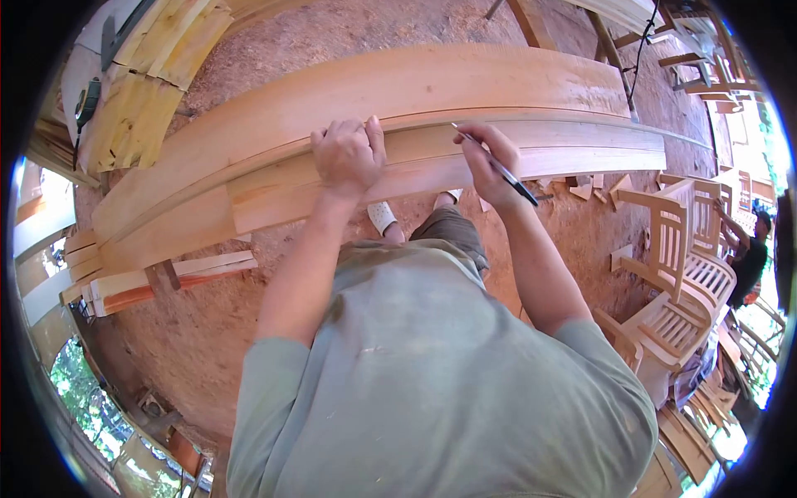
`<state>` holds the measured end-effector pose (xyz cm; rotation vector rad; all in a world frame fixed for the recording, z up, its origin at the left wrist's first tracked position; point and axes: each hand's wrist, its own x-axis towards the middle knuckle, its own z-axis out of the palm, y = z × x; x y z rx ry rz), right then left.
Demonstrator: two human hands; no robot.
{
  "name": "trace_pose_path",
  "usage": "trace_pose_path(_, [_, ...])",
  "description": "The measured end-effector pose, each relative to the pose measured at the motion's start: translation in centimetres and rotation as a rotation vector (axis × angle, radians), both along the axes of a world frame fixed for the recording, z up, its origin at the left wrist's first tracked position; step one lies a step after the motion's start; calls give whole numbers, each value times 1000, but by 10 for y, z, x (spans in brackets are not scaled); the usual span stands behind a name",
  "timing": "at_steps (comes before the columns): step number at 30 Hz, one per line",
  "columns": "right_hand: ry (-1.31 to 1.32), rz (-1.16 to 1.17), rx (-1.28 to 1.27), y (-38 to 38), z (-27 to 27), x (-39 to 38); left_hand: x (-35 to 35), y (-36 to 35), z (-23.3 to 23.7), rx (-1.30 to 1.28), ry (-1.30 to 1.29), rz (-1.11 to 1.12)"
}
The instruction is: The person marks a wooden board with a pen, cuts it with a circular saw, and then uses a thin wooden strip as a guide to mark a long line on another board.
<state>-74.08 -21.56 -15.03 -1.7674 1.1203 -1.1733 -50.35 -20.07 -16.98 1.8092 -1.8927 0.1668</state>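
Note:
My left hand (349,156) is closed over a long thin strip (415,124), its knuckles up and its thumb raised, holding the strip against a long wooden board (432,79). The strip runs lengthwise over the wood and sticks out past the right end. Between the fingers of my right hand (494,162) is a dark pen (519,188), its pale tip pointing up and left near the strip's edge. A second board (573,159) lies along the near side, under both hands. What the curled left fingers touch underneath is hidden.
Slatted wooden chairs (668,241) stand at the right, with a person in dark clothing (751,257) beyond them. Offcuts (581,189) litter the floor. Yellowish planks (149,91) and a green-and-black tool (87,104) are at upper left. More timber pieces (174,278) lie at lower left.

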Motion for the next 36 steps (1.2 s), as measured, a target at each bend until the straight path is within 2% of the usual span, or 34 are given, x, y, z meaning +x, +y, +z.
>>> trace_pose_path(4, [95, 17, 176, -13, 3, 1, 0, 0, 1, 6, -17, 1])
trace_pose_path(7, [211, 106, 132, -20, 0, -2, 1, -1, -2, -8, -39, 9])
trace_pose_path(19, [200, 56, -52, -18, -10, 2, 2, -1, -3, -4, -22, 7])
trace_pose_path(36, [241, 75, -58, -20, -9, 3, 3, -3, -2, -7, -14, -10])
